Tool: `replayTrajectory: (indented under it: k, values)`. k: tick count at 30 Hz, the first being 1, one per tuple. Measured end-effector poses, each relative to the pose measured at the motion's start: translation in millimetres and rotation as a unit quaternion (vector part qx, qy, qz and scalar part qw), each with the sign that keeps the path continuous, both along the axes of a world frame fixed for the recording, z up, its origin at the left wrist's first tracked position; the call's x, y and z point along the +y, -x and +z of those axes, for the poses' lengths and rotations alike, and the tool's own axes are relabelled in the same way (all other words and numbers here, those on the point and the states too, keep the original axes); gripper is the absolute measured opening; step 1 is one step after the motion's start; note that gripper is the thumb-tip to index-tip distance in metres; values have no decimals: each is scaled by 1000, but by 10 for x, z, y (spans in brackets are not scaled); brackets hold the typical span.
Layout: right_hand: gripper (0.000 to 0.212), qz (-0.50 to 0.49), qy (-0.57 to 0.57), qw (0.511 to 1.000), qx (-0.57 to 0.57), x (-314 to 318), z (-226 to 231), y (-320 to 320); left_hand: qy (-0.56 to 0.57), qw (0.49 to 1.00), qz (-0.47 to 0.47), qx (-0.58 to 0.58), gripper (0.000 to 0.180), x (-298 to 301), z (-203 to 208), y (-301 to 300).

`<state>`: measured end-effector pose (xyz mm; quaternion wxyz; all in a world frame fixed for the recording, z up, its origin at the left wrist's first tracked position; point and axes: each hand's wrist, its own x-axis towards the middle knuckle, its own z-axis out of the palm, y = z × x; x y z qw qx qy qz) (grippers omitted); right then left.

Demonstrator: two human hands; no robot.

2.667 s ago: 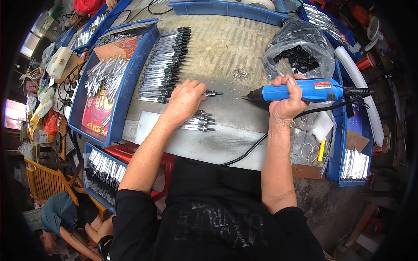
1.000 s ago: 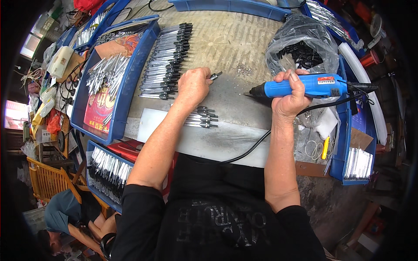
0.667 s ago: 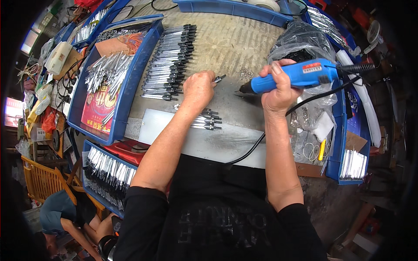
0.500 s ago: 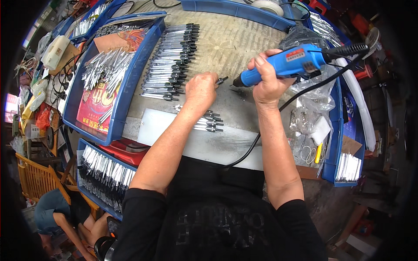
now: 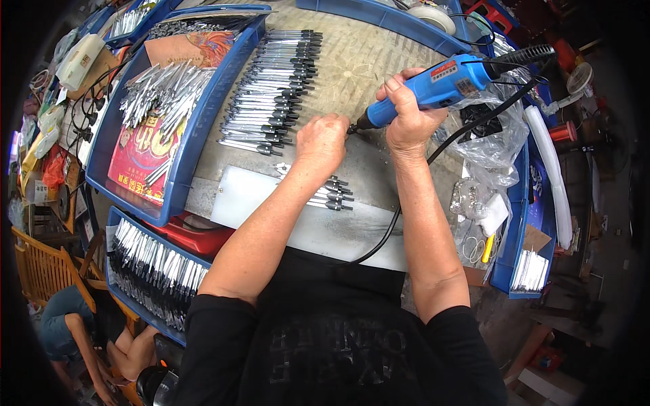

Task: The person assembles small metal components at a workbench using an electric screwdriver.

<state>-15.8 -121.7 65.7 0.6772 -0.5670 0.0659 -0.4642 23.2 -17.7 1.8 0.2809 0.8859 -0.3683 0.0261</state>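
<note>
My right hand [image 5: 412, 120] is wrapped round a blue electric screwdriver [image 5: 440, 84] with a black nose and a black cord at its back. The nose points down and left, meeting the dark end of a slim rod at the fingertips of my left hand [image 5: 321, 143]. My left fingers are closed on that rod; most of it is hidden inside the hand. Left of this hand, a long row of silver rods with black ends [image 5: 274, 101] lies side by side on the table. A smaller group of such rods [image 5: 330, 196] lies beneath my left forearm on a white sheet [image 5: 250, 193].
A blue tray [image 5: 177, 183] with loose silver rods stands at the left, and a blue bin [image 5: 115, 271] full of rods sits below it. Clear plastic bags [image 5: 491, 149] and a yellow-handled tool [image 5: 488, 248] lie at the right. Another person [image 5: 68, 331] bends over at lower left.
The screwdriver has moved left and down, and its nose now meets the rod's end at my left hand. Before, a gap lay between them. The whole view has shifted slightly.
</note>
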Motion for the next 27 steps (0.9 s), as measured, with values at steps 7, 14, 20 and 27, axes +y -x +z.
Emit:
replayTrajectory:
  k: [7,14,20,27]
  values:
    - [24,13,-3,1000,-6,15,11,6,-2,1000,1,3,8,12,17,11]
    - [26,-5,80,995,53,25,-54,-63,2,1000,-1,13,8,1,-27,1]
    - [22,0,117,990,79,27,-79,-188,-4,1000,6,11,3,-8,1,6]
    - [23,35,138,985,99,20,-31,-237,16,1000,4,7,4,0,-18,17]
